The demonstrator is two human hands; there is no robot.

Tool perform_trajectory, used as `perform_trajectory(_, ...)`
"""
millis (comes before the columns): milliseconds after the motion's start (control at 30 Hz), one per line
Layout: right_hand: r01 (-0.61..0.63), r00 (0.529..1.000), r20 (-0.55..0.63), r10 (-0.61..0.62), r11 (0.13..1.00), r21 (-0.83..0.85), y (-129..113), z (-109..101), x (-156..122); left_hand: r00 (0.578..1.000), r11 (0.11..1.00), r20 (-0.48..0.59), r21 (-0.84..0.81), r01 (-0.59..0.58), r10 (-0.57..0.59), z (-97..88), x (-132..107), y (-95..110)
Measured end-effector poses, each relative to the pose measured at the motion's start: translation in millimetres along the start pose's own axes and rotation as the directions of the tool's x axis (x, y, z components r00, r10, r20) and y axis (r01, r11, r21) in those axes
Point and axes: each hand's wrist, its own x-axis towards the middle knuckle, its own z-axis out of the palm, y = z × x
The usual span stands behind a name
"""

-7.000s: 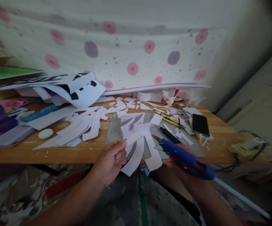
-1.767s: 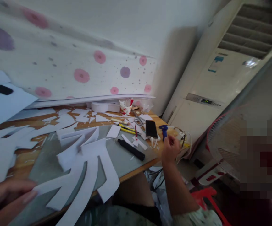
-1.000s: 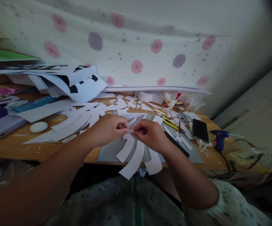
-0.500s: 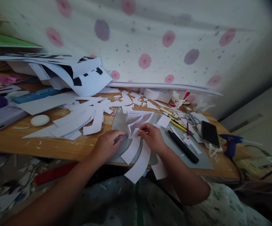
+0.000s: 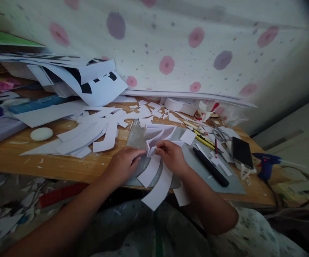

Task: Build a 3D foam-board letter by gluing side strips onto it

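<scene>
A white structure (image 5: pixel 159 135) of upright, folded and curved card strips stands on the grey cutting mat (image 5: pixel 136 139) in front of me. My right hand (image 5: pixel 172 155) pinches a white card strip at the near side of this structure. From there, long curved white strips (image 5: pixel 158 185) run down over the desk's front edge. To the left, my left hand (image 5: pixel 123 164) has its fingers curled, with the index fingertip at the structure's near left corner. Something dark shows between its thumb and finger, too small to name.
Curved card pieces (image 5: pixel 83 137) and scraps lie to the left, beside a white oval object (image 5: pixel 41 134). On the right are a black rod-like tool (image 5: pixel 210 167), yellow cutter (image 5: pixel 205 141), scissors (image 5: pixel 220 134), phone (image 5: pixel 242 152) and blue glue gun (image 5: pixel 267 166).
My left hand has shifted slightly right, its index fingertip now against the structure. The right hand stays pinched on the strip. The view has shifted a little.
</scene>
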Motion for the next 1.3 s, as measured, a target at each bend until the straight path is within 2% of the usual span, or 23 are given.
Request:
perform_trajectory(400,0.033,0.999,0.001,-0.033,0.997,-0.073,-6.3,1.1,-0.5,0.999,0.998,0.009,-0.045,0.033,-0.033,1.4,-1.2,-0.5)
perform_trajectory(833,0.075,0.997,-0.002,-0.076,0.99,-0.118,-10.5,1.5,0.5,1.0,0.999,-0.001,-0.051,0.013,-0.013,0.9,-0.2,1.2)
perform_trajectory(1033,0.085,0.996,-0.008,-0.087,0.988,-0.128,-9.8,3.0,0.4,0.999,0.999,0.025,-0.032,-0.025,0.026,1.8,-1.2,-1.4)
perform_trajectory(1300,0.097,0.995,-0.008,-0.099,0.985,-0.141,-11.3,2.8,-0.2,0.995,0.995,-0.003,0.012,-0.098,0.098,3.5,-2.6,-2.5)
